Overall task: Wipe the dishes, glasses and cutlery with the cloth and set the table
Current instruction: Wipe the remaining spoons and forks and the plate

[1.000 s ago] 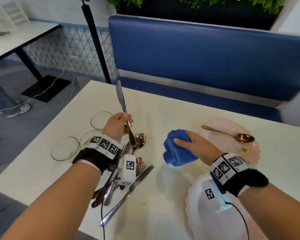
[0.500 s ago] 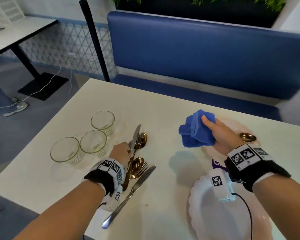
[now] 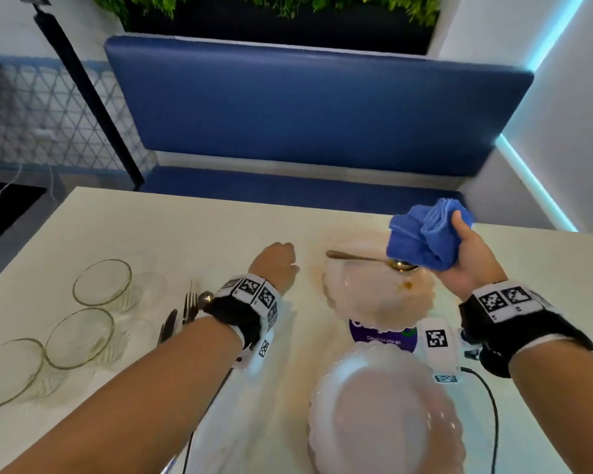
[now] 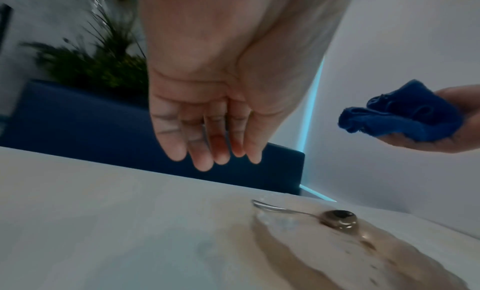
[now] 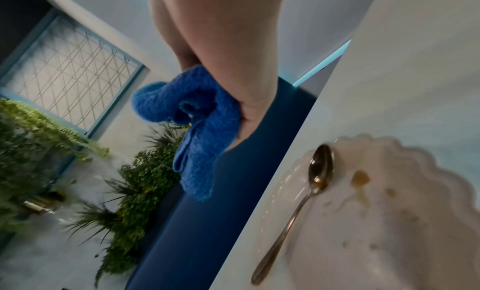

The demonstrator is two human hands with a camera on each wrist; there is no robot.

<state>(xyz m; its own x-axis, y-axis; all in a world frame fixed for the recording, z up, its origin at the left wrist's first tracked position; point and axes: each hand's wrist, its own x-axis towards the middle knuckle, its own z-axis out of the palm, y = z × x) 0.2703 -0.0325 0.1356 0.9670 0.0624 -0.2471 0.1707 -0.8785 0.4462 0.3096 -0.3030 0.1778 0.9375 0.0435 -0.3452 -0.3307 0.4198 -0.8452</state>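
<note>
White table (image 3: 151,234), blue bench (image 3: 305,107), plant wall behind | soiled plate (image 3: 363,295) bearing spoon (image 3: 356,257) (three glass bowls far left) | right hand (image 3: 469,261) grips blue cloth (image 3: 421,234), raised higher | left hand (image 3: 276,265) empty, fingers relaxed: knife released since.

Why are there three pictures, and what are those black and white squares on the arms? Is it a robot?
No robot, just a person cleaning up a table. The squares are markers on wristbands that carry little cameras. One picture comes from a camera on the head, looking down at both arms. The other two come from the wrists, looking along each hand. The left hand is open and holds nothing; its fingers hang above the table. The right hand holds a blue cloth up in the air. Below it lies a spoon on a dirty plate. Nearer sits another plate. On the left stand three glass bowls and some cutlery.
</note>
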